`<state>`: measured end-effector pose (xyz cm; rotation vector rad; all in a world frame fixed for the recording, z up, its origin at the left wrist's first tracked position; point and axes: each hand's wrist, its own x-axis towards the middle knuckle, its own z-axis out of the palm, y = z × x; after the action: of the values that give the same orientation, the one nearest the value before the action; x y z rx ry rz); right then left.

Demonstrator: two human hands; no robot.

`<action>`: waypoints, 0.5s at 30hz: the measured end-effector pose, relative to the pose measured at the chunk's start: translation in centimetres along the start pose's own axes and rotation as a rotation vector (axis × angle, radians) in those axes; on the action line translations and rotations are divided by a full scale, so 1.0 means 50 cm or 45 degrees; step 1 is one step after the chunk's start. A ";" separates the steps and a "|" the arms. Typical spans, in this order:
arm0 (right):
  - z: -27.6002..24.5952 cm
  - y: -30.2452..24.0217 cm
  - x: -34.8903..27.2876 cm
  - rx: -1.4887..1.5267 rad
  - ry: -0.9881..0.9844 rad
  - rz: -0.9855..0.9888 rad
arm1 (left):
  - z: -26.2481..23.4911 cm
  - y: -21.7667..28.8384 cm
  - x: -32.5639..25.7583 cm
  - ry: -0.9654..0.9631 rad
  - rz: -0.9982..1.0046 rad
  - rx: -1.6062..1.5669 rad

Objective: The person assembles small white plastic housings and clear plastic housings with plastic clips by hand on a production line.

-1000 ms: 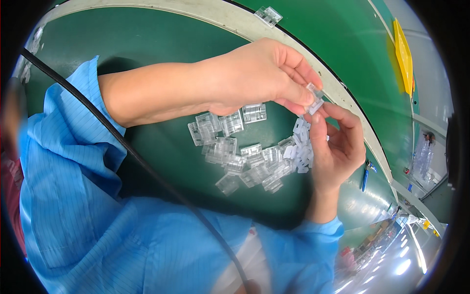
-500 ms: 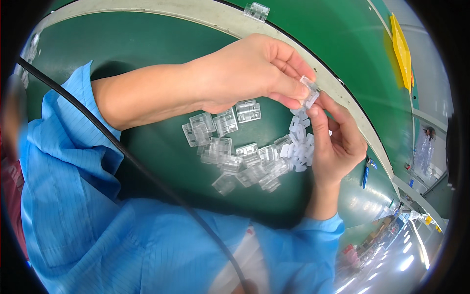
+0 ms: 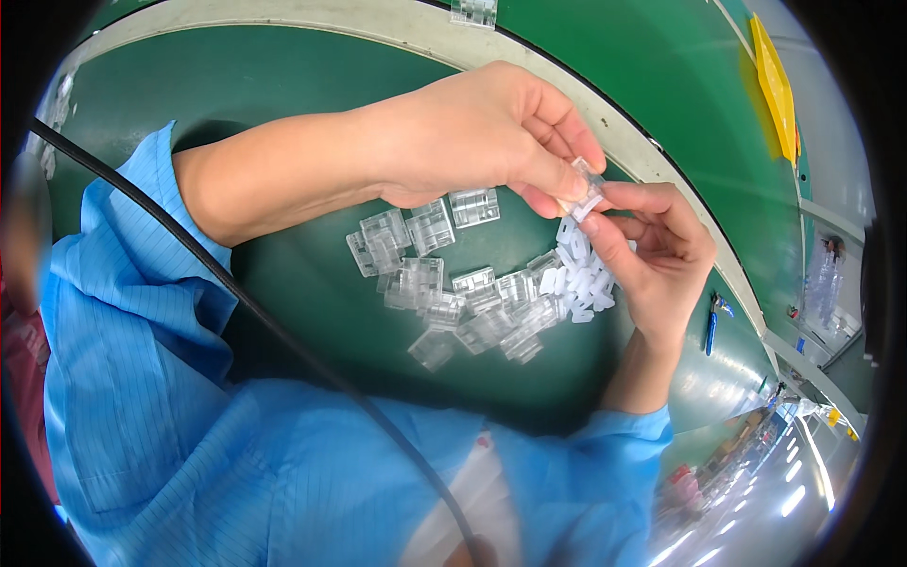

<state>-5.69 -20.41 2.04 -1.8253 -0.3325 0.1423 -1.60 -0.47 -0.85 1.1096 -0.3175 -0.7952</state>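
My left hand (image 3: 482,132) reaches across from the left and pinches a small clear plastic housing (image 3: 587,197) between thumb and fingers. From the lower right, my right hand (image 3: 661,255) has its thumb and index finger closed on the near right side of that same housing. Whether a smaller part sits between those fingertips is hidden. Just below the hands lies a heap of small white plastic pieces (image 3: 588,276). Left of that heap, several more clear plastic housings (image 3: 487,329) are spread on the dark green work surface (image 3: 312,321).
A black cable (image 3: 255,302) crosses in front of my left sleeve. Beyond the pale curved edge rail (image 3: 378,30) runs a green belt-like surface (image 3: 642,85), with another clear housing (image 3: 473,11) at its edge. A blue-handled tool (image 3: 711,333) lies to the right.
The held housing has shifted slightly left and down and tilted. My right hand has turned, its fingers now at the housing's side. The clear housing beyond the rail has moved left.
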 end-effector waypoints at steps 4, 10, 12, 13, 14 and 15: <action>0.005 -0.002 -0.001 -0.172 -0.020 -0.091 | 0.007 0.002 0.000 0.020 -0.037 0.037; 0.025 0.011 -0.008 -0.402 0.054 -0.224 | 0.009 0.001 -0.005 0.032 -0.087 0.123; 0.033 0.014 -0.010 -0.426 0.094 -0.241 | 0.010 0.002 -0.003 0.052 -0.076 0.153; 0.037 0.015 -0.010 -0.469 0.135 -0.293 | 0.012 0.003 -0.003 0.051 -0.076 0.151; 0.039 0.017 -0.011 -0.508 0.175 -0.345 | 0.017 0.007 -0.006 0.113 -0.070 0.114; 0.040 0.019 -0.011 -0.505 0.173 -0.345 | 0.019 0.009 -0.007 0.174 -0.062 0.078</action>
<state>-6.59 -18.95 0.51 -2.1449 -0.5359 -0.2522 -2.25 -0.76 0.03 1.2271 -0.2017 -0.7522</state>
